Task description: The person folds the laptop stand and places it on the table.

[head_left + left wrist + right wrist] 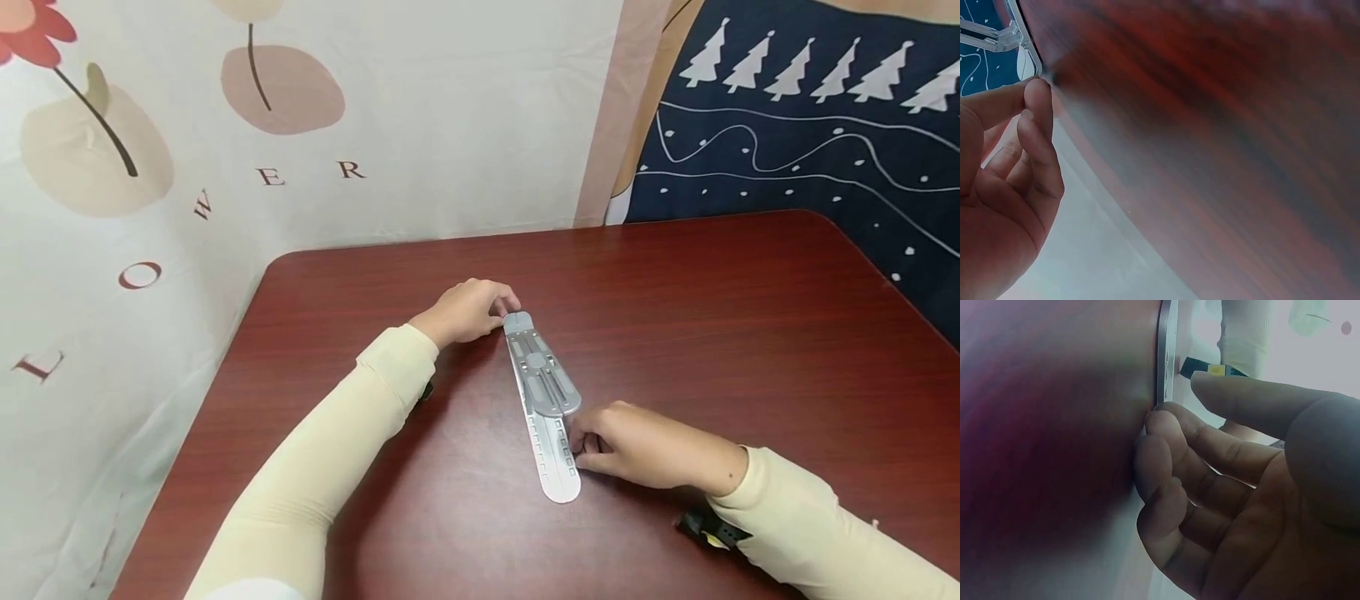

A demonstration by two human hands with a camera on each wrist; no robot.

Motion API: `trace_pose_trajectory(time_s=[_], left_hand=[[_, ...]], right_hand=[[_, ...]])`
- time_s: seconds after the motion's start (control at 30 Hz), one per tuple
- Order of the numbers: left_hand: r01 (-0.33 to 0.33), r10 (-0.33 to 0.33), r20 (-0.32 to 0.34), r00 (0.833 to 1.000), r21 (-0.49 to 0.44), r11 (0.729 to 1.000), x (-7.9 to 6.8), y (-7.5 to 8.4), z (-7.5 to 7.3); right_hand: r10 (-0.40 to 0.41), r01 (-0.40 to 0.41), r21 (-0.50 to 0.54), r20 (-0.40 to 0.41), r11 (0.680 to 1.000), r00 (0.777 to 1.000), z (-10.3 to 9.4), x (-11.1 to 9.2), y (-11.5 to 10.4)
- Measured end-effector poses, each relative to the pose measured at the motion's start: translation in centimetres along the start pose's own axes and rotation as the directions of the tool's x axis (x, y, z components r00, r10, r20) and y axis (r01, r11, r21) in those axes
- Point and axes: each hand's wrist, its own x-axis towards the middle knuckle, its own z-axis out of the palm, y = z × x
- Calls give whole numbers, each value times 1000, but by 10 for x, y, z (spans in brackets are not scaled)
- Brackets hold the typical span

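Silver-grey slotted stand (536, 360) on red-brown table (697, 300), long axis running away, slightly leftward; far tip apparently pinched by left hand (470, 308); nearer right edge touched by right hand (633, 442), loose-fingered, thumb apart.

Head view bright; I note soft glare on the glossy red-brown wooden tabletop (720, 325) and shadow beside my cream fabric left sleeve (322, 450). Wrist views dim, hazy, tabletop blurred; my bare right hand (1235, 506) stands dark below overexposed white, upper right.
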Motion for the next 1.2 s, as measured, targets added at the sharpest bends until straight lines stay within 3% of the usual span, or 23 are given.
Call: trace_pose_trajectory(time_s=[0.5, 0.77, 0.93, 1.2], left_hand=[[8, -8, 4, 1000, 10, 1000, -2, 7, -5], [12, -12, 20, 1000, 40, 999, -11, 10, -10], [1, 2, -78, 997, 40, 999, -32, 14, -16], [9, -14, -240, 971, -23, 1000, -75, 30, -25]], right_hand=[[-20, 20, -14, 40, 1000, 999, 5, 3, -6], [3, -3, 7, 37, 1000, 999, 2, 3, -8], [20, -19, 29, -28, 999, 999, -6, 1, -5], [52, -47, 37, -136, 998, 989, -28, 4, -2]])
